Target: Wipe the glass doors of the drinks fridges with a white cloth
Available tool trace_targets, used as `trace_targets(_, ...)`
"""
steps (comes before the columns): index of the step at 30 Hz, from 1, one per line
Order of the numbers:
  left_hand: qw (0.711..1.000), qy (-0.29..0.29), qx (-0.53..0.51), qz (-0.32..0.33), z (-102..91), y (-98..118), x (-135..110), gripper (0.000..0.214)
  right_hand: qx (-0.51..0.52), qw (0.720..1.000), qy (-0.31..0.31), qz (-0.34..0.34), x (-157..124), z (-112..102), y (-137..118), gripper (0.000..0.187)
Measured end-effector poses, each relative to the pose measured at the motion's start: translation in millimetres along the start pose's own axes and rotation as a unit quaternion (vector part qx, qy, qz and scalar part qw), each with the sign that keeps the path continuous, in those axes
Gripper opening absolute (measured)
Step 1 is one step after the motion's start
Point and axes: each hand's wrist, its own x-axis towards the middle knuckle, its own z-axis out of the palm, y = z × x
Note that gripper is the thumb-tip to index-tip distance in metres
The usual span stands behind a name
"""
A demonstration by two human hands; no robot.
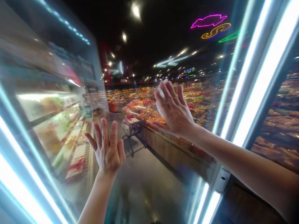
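Note:
My left hand (pixel 108 147) is raised at left of centre, fingers spread and palm turned away from me, with nothing in it. Higher and to the right, my right hand (pixel 175 110) is stretched forward, its back toward me. Behind and between its fingers shows a thin white piece (pixel 161 92), like a tissue or cloth, pressed under the hand. Both hands seem to be at a clear pane, framed by bright light strips (pixel 253 90); whether each palm touches it I cannot tell. The right thumb is blurred.
Chilled shelves (pixel 70 137) with packaged goods run along the left. A shopping cart (pixel 130 126) stands ahead, beside a wood-sided counter (pixel 168 147) heaped with wrapped goods. A small grey fitting (pixel 222 180) sits on the right frame. Neon signs (pixel 210 21) glow above.

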Motion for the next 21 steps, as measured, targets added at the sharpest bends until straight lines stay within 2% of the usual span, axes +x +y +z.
trace_targets(1,1.0,-0.003,-0.001,-0.004,3.7,8,2,0.074,-0.006,1.0,0.007,0.012,-5,-2,4,0.105)
trace_targets(2,1.0,-0.008,-0.002,-0.01,7.2,15,3,0.073,-0.004,1.0,0.005,-0.01,-15,0,4,0.106)
trace_targets(5,0.999,-0.019,-0.005,-0.025,16.5,37,7,0.07,0.023,0.98,-0.032,-0.196,-56,11,-1,0.106)
trace_targets(6,0.999,-0.018,-0.008,-0.027,19.3,43,8,0.069,0.029,0.969,-0.042,-0.242,-67,13,2,0.104)
trace_targets(7,0.999,-0.017,-0.011,-0.027,22.2,49,9,0.068,0.031,0.965,-0.049,-0.256,-74,12,11,0.103)
trace_targets(8,0.999,-0.016,-0.016,-0.029,25.3,55,10,0.067,0.032,0.97,-0.05,-0.234,-76,8,24,0.103)
trace_targets(9,0.999,-0.015,-0.021,-0.032,28.8,61,11,0.067,0.03,0.982,-0.044,-0.183,-74,2,41,0.104)
trace_targets(11,0.999,-0.016,-0.027,-0.042,36.9,74,13,0.066,0.018,0.999,-0.013,-0.046,-67,-13,74,0.103)
trace_targets(12,0.999,-0.013,-0.027,-0.044,41.5,80,14,0.067,0.01,1.0,0.007,0.007,-65,-19,85,0.104)
trace_targets(13,0.999,-0.008,-0.026,-0.043,46.2,87,16,0.068,0.002,0.999,0.02,0.031,-67,-23,90,0.105)
trace_targets(14,0.999,-0.003,-0.026,-0.038,50.6,93,17,0.069,-0.003,1.0,0.02,0.021,-72,-24,91,0.106)
trace_targets(15,0.999,0.002,-0.025,-0.031,54.6,99,18,0.07,-0.004,1.0,0.011,-0.021,-80,-23,88,0.108)
trace_targets(18,0.999,0.006,-0.027,-0.017,61.9,112,22,0.069,0.005,0.979,-0.04,-0.198,-104,-15,82,0.106)
trace_targets(19,0.999,0.007,-0.03,-0.019,62.8,113,23,0.068,0.005,0.976,-0.044,-0.214,-106,-15,88,0.103)
trace_targets(20,0.999,0.009,-0.033,-0.023,62.9,114,23,0.067,0.001,0.98,-0.037,-0.195,-103,-17,98,0.1)
trace_targets(21,0.999,0.014,-0.035,-0.026,62.6,113,24,0.067,-0.005,0.989,-0.022,-0.145,-96,-22,111,0.097)
